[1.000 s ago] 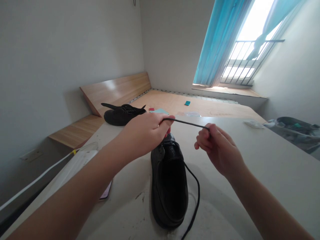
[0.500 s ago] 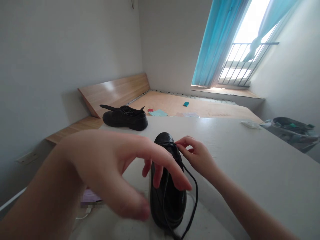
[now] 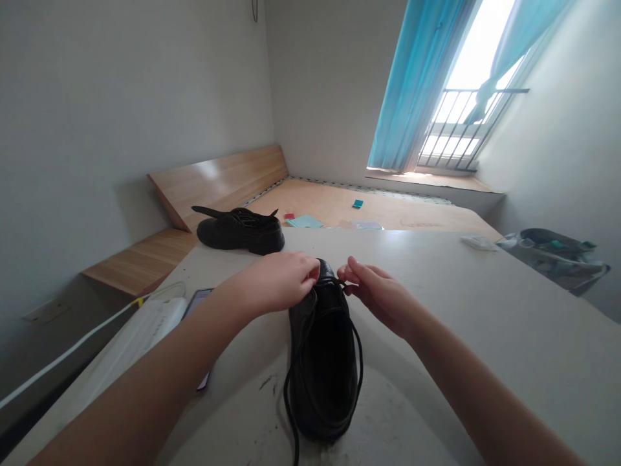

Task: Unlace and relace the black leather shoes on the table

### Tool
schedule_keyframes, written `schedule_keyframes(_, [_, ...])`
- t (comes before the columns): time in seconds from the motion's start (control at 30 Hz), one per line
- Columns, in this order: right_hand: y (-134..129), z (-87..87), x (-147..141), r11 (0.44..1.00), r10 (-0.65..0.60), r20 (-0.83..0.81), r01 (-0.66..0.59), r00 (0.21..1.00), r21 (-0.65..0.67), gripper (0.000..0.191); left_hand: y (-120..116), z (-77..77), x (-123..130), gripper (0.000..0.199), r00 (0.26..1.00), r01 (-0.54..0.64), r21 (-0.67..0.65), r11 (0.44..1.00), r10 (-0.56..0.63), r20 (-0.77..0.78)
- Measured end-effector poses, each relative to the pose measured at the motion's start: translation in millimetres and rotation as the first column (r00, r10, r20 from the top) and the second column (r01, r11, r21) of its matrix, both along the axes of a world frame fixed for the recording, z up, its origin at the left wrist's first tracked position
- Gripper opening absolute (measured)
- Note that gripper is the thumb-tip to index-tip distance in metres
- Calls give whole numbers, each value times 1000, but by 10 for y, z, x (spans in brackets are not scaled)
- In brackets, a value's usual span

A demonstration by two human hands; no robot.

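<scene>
A black lace-up shoe point(image 3: 330, 362) rests on the white table, its opening toward me and its toe pointing away. At the left side of the lacing, my left hand point(image 3: 286, 278) is closed, fingertips pinched at the shoelace by the eyelets. My right hand point(image 3: 378, 294) is opposite, its fingers closed on the shoelace at the right edge. Loose black shoelace point(image 3: 359, 356) ends hang down both sides of the shoe, the left one running toward the table's near edge. My left fingers partly cover the toe.
Another black shoe point(image 3: 240, 231) sits at the table's far left. On the left are a phone point(image 3: 201, 385), partly under my forearm, a white power strip point(image 3: 160, 317) and a white cable point(image 3: 72, 349). A small clear packet point(image 3: 479, 243) lies far right, with a bin point(image 3: 553, 259) beyond.
My left hand has moved forward from above the shoe's opening to the lacing and closed there. One loose lace end now hangs on the left. My right hand has shifted only slightly.
</scene>
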State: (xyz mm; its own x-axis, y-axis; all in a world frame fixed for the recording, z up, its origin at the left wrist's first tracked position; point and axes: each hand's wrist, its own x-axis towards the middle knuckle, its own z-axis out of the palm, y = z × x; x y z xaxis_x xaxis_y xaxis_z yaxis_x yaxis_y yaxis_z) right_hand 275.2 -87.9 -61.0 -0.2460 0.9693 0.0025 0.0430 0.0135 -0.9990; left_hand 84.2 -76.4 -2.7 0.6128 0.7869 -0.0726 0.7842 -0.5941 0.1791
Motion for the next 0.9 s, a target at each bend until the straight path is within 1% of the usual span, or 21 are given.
schedule_keyframes(0.03, [2,27,34,1000,20,3,-20,1000,4,41,-1,8,-3,24,1000,13,-19,1000,-13,7])
schedule_keyframes(0.1, [9,53,106,998,56,41,-57,998,13,36,-6,17,-7,26,1000,20,-42,999,-19,17])
schedule_keyframes(0.17, [18,43,168,995,104,96,-105,990,-2,30,-12,20,-3,28,999,18,-44,999,-16,36])
schedule_keyframes(0.23, [27,13,204,988,155,121,-152,981,-30,27,-15,25,8,30,996,28,-68,997,-22,89])
schedule_keyframes(0.27, [31,-4,210,985,170,110,-167,979,-37,26,-15,30,15,31,992,33,-101,994,-20,126])
schedule_keyframes(0.33, [42,-29,207,986,164,45,-163,985,-34,27,-13,54,26,38,975,36,-200,979,9,220])
schedule_keyframes(0.4, [53,-33,197,991,128,-39,-129,991,-32,28,-19,99,26,44,939,37,-282,959,63,338])
schedule_keyframes(0.43, [56,-25,196,993,109,-74,-112,991,-34,31,-29,130,20,46,914,40,-295,955,84,397])
schedule_keyframes(0.47, [57,-12,198,994,98,-105,-103,990,-42,34,-45,167,10,45,888,38,-285,958,99,449])
schedule_keyframes(0.53, [52,26,221,996,76,-77,-79,994,-30,42,-96,253,-19,43,853,-7,-205,979,113,509])
schedule_keyframes(0.6, [39,66,263,999,31,30,-32,999,25,46,-165,344,-56,41,846,-91,-95,991,127,518])
schedule_keyframes(0.67, [24,95,315,992,-64,139,49,988,114,44,-238,426,-94,40,846,-161,-24,987,151,512])
schedule_keyframes(0.7, [18,104,340,974,-142,222,97,964,202,41,-273,461,-113,41,844,-185,-11,983,165,510])
schedule_keyframes(0.73, [13,109,361,939,-237,317,133,918,318,38,-305,494,-130,40,842,-202,-6,979,177,510])
schedule_keyframes(0.77, [11,112,378,879,-352,423,140,835,456,34,-336,523,-146,40,836,-214,0,977,183,516])
schedule_keyframes(0.8, [11,113,392,806,-466,510,109,723,581,32,-369,552,-158,40,827,-220,10,975,181,532])
schedule_keyframes(0.83, [13,112,402,746,-556,568,63,607,663,32,-404,580,-167,39,814,-216,20,976,169,556])
schedule_keyframes(0.87, [18,113,413,721,-601,604,29,524,692,34,-446,608,-169,38,800,-193,24,981,144,583])
schedule_keyframes(0.9, [25,115,425,738,-597,631,30,496,674,38,-495,634,-162,37,787,-150,17,989,109,607])
